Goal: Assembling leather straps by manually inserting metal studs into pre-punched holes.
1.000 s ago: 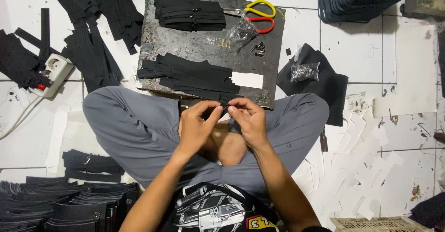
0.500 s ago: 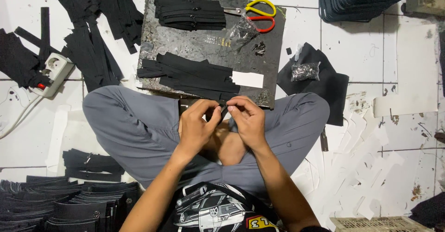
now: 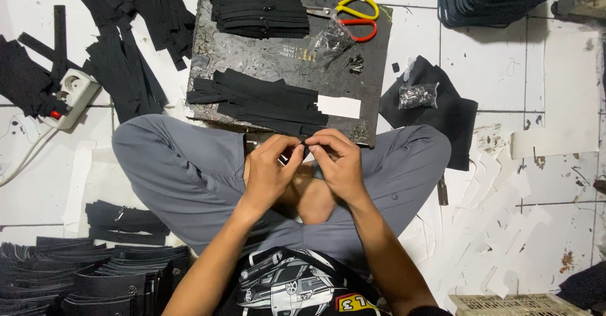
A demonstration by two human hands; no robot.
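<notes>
black strip pinched between two hands over crossed legs

black strip [image 3: 303, 149], small and mostly hidden, sits between the fingertips of both hands, just in front of the near edge of the dark work board [image 3: 240, 57]. left hand [image 3: 268, 171] is curled, thumb and forefinger closed on the strip's left end. right hand [image 3: 338, 164] is curled the same way, fingertips pinching the right end; the two hands touch at the fingertips. whether a small metal part is also in the grip cannot be told.

both hands hover above the person's crossed legs in grey trousers [image 3: 183, 171], with a bare foot [image 3: 315, 202] just below them.

on the board lie a flat pile of black strips [image 3: 265, 101] with a white card [image 3: 339, 106] at its right end, a second pile of strips [image 3: 259, 10] at the far side, yellow-and-red scissors [image 3: 356, 16], and a clear bag of small metal pieces [image 3: 331, 38]. another such bag [image 3: 418, 95] rests on black cloth to the right of the board. a white power strip [image 3: 72, 95] lies on the tiled floor at the left.
</notes>
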